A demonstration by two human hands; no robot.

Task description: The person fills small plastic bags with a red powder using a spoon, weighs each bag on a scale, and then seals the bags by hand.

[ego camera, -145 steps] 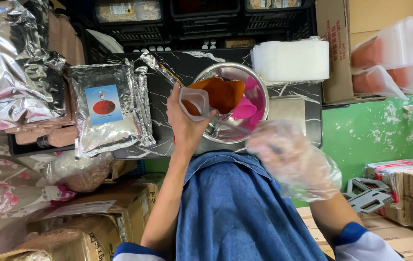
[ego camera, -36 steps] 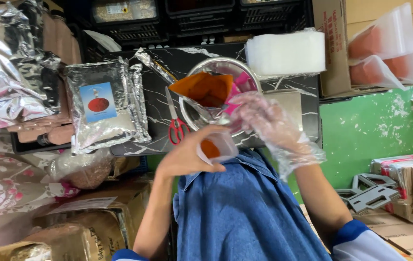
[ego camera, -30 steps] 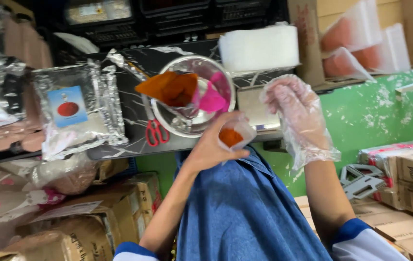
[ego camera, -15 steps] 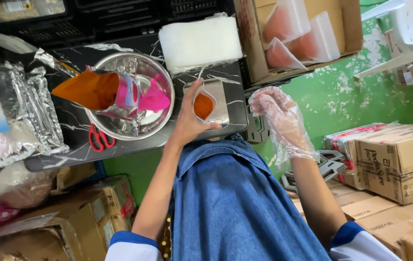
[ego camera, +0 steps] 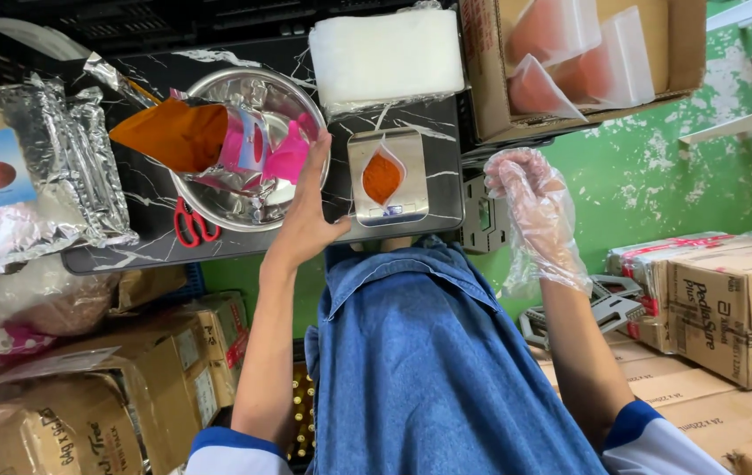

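While the bare left hand (ego camera: 306, 220) rests flat beside the steel bowl (ego camera: 253, 149), its grip apart, the gloved right hand (ego camera: 534, 211) hangs loosely open

This looks like a small packing room or storeroom. Cardboard boxes (ego camera: 737, 308) are piled all around. A little scale (ego camera: 387, 176) sits on a dark table (ego camera: 130, 251), next to silver foil bags (ego camera: 24, 185) and a stack of clear bags (ego camera: 386, 57).
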